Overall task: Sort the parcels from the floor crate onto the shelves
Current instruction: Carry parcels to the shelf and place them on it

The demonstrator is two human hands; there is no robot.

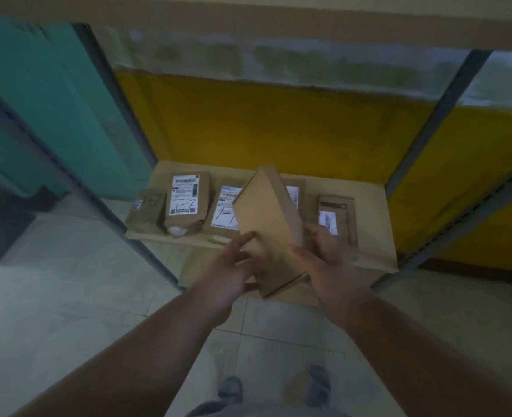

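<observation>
Here, both hands hold one plain cardboard parcel [268, 227] tilted above the low shelf [372, 212]: left hand [233, 266] and right hand [324, 254] grip its near end. Best lowered flat into the gap beside the labelled parcels [185, 200], label-side up.

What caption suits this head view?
Both hands, left hand and right hand, hold a plain cardboard parcel above labelled parcels on the low shelf.

Plain brown cardboard parcel [268, 233], flat and rectangular, tilted on end above the low shelf [375, 206], no label on its visible faces. On the shelf board lie four labelled parcels: a small one [147, 213] at far left, a taller one [188, 203] beside it, a flat one [223, 215] partly hidden, and one [337, 221] at right.
</observation>
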